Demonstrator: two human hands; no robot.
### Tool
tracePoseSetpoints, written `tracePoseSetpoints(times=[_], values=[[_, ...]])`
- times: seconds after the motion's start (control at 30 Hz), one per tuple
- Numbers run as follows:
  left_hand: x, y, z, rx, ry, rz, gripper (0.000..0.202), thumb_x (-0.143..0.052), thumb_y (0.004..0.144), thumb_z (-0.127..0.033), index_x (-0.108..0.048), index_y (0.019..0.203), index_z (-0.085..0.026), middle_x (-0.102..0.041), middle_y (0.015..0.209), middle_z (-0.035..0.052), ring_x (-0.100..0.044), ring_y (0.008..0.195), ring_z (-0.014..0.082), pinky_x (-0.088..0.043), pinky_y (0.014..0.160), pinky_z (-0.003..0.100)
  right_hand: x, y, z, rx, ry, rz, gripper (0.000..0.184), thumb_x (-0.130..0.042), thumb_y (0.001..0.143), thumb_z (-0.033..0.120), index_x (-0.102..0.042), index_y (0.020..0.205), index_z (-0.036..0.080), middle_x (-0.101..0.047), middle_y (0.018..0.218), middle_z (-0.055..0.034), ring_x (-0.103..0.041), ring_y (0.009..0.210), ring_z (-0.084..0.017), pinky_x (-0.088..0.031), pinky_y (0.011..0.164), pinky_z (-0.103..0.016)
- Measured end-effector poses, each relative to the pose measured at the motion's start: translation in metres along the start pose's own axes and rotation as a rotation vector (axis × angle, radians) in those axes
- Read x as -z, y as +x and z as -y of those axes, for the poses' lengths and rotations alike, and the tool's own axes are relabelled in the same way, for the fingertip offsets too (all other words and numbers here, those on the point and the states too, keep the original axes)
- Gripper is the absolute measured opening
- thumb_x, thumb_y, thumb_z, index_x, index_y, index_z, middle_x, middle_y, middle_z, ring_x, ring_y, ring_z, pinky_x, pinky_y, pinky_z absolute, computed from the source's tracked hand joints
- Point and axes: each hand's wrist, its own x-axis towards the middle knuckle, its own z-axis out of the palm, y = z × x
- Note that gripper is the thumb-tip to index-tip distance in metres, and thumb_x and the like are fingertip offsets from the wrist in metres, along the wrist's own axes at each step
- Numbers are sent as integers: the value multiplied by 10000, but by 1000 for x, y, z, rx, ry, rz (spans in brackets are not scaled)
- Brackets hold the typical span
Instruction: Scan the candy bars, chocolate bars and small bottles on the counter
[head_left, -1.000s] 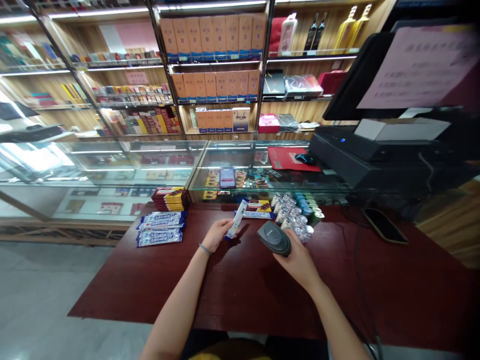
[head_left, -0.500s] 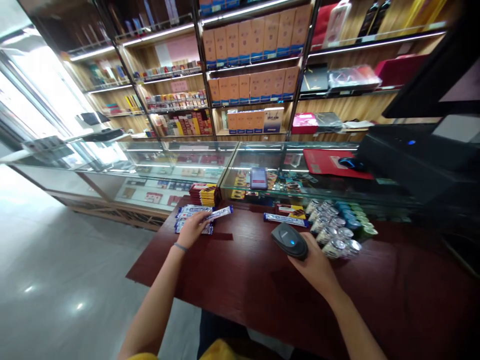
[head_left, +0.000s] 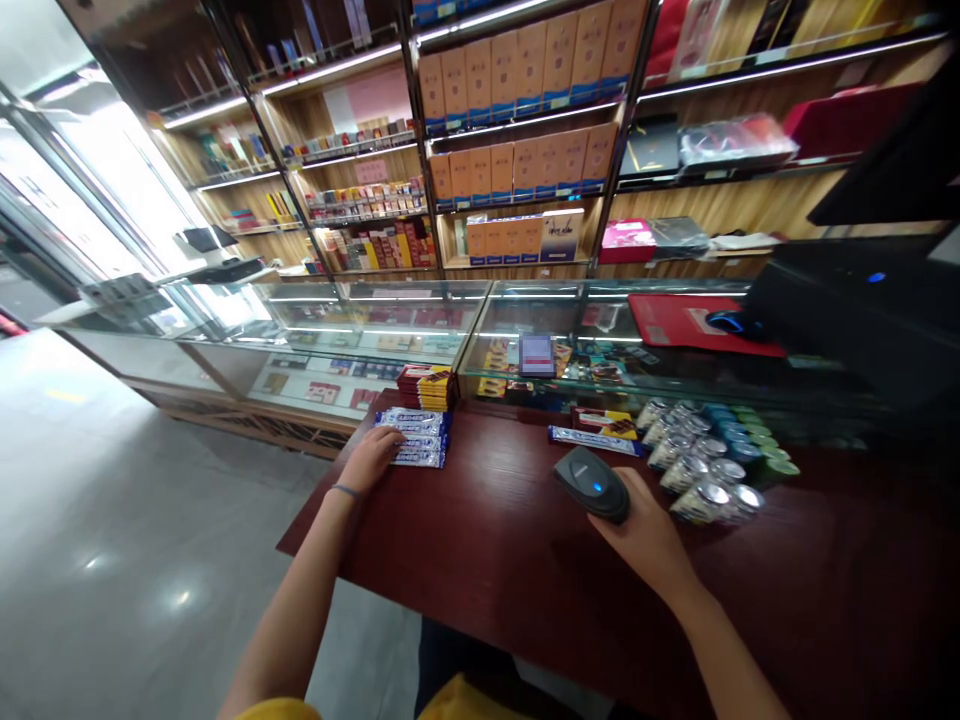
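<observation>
My left hand (head_left: 373, 460) rests on the near end of a stack of blue and white snack bars (head_left: 418, 438) at the left of the dark red table (head_left: 495, 570); its fingers curl over the bars. My right hand (head_left: 646, 532) grips a black barcode scanner (head_left: 592, 483) with a blue light, held just above the table's middle. One more blue and white bar (head_left: 592, 439) lies beyond the scanner, next to a red and yellow pack (head_left: 604, 420).
Several small cans (head_left: 705, 465) stand in rows right of the scanner. A stack of red and yellow bars (head_left: 427, 387) sits at the table's far left. A glass counter (head_left: 450, 330) with a phone (head_left: 537, 354), red mat and mouse runs behind; shelves of boxes rise beyond.
My left hand carried the blue and white bar from near the scanner leftward and set it down on the stack. The scanner stayed in my right hand. The view turned left.
</observation>
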Motion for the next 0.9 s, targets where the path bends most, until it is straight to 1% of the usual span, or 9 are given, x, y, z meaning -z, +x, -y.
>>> tracePoseSetpoints(times=[0.2,0.27,0.37,0.43,0.53,0.63,0.77,0.9], values=[[-2,-1,-2,24,37,-9,260,-537,906,-182,-700,1101,-240,-651,1152,91,-608,1106,234,-499,1007,435,1,1,-2,13,-4,-2,288,-568,843,307,-528,1122,249,-583,1143,-83,-662,970,-256,-525,828,-350],[-2,-1,-5,36,41,-22,255,-535,911,-192,-702,1098,-236,-654,1145,93,-611,1096,233,-501,1005,436,2,2,-5,19,2,5,293,-579,838,303,-524,1122,251,-579,1136,-80,-661,970,-257,-525,834,-352],[-3,2,-13,42,31,-58,243,-519,941,-252,-700,1102,-232,-664,1136,96,-619,1086,237,-502,998,433,4,2,-12,44,16,13,314,-600,834,300,-523,1134,255,-573,1130,-74,-662,982,-253,-525,838,-342],[-6,9,-24,32,11,-88,251,-503,959,-284,-696,1111,-232,-670,1141,94,-622,1089,239,-498,1002,429,7,1,-17,43,19,6,340,-608,834,300,-525,1160,253,-569,1137,-73,-659,998,-251,-526,842,-337],[-16,27,-48,9,-42,-137,259,-489,973,-301,-691,1121,-232,-673,1158,90,-628,1097,234,-499,1001,417,13,-1,-21,29,34,-2,361,-611,824,281,-532,1174,241,-562,1129,-73,-648,1019,-249,-525,858,-342],[-34,51,-80,-19,-117,-171,262,-494,977,-300,-681,1150,-237,-676,1169,85,-627,1112,229,-500,1004,409,23,-3,-21,3,44,-16,331,-608,819,266,-547,1143,232,-559,1106,-70,-639,1022,-245,-525,869,-345],[-66,86,-128,-71,-215,-162,262,-507,971,-275,-674,1169,-235,-681,1164,83,-629,1104,219,-505,1008,408,38,-10,-25,-35,42,-58,300,-606,820,268,-554,1113,227,-574,1093,-71,-647,1005,-243,-535,845,-342],[-103,114,-172,-127,-289,-124,266,-525,956,-236,-666,1181,-228,-676,1171,86,-622,1113,214,-504,1018,399,53,-20,-37,-75,21,-101,396,-609,811,279,-542,1198,226,-578,1183,-95,-650,1040,-252,-544,849,-354]])
